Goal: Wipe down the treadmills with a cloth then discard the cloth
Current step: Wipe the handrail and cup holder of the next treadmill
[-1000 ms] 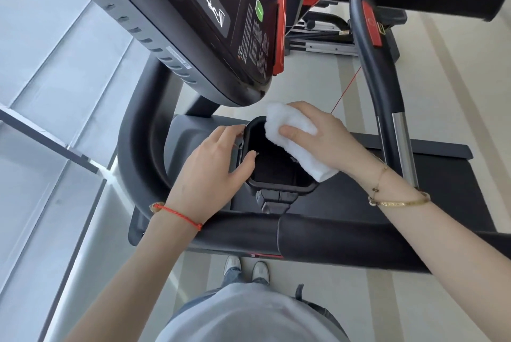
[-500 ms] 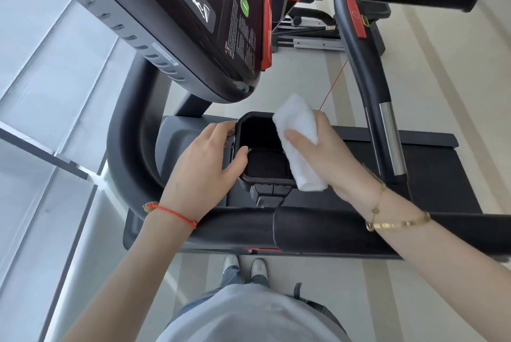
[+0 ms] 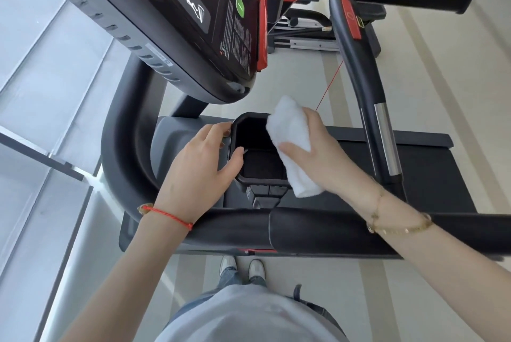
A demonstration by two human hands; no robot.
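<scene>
— What do we see of our right hand?

— We see it wrapped round the white cloth. The thumb lies across the cloth's near face and the fingers curl behind it, so the cloth is gripped, not just touched. The cloth is folded into a thick pad; its upper end sticks up past the hand and its lower end hangs below the palm.

— And where is the cloth against the treadmill?

— We hold it against the right-hand wall of the black holder, the small open tray below the console. Part of the cloth covers the holder's right rim.

— Our left hand?

— We have it on the holder's left side. The fingers are curled over the left rim and the thumb reaches to the near edge, so the hand grips the holder. We cannot tell how hard it presses.

— Anything else?

— We see a red string bracelet on the left wrist and a gold bracelet on the right. Both forearms cross over the black handrail. Our shoes stand on the pale floor below it.
</scene>
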